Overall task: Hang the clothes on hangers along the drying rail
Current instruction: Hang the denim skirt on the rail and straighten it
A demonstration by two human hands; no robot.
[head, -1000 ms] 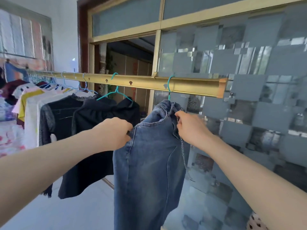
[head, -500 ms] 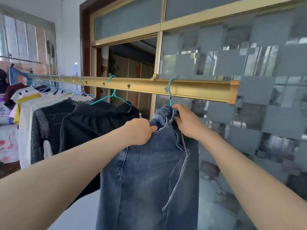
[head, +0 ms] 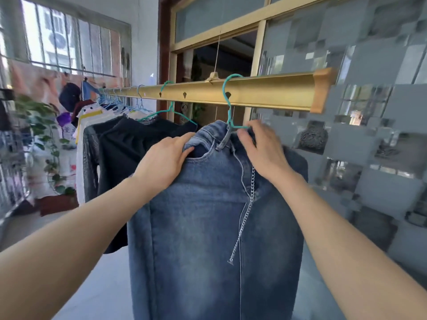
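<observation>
Blue jeans (head: 208, 227) hung on teal hanger (head: 227, 105), hooked over gold rail (head: 265, 94), waistband pinched by left hand (head: 164, 162), right hand (head: 263, 151) closed on waistband beside hanger, chain (head: 245, 215) dangling.

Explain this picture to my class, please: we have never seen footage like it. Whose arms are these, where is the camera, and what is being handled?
The camera sits on a person's head and looks forward and down, so the two bare arms reaching in from the bottom are the wearer's own. There is no machine here.

The left hand grips the waistband of a pair of blue jeans, its fingers hooked over the edge. The right hand holds the waistband on the other side, right by the shoulder of a teal wire hanger. That hanger's hook is over a gold drying rail, so the jeans hang from it. A silver chain dangles down the front of the jeans.

Further left along the rail hang a black top on another teal hanger, then paler clothes. Behind is a wall of patterned glass.
</observation>
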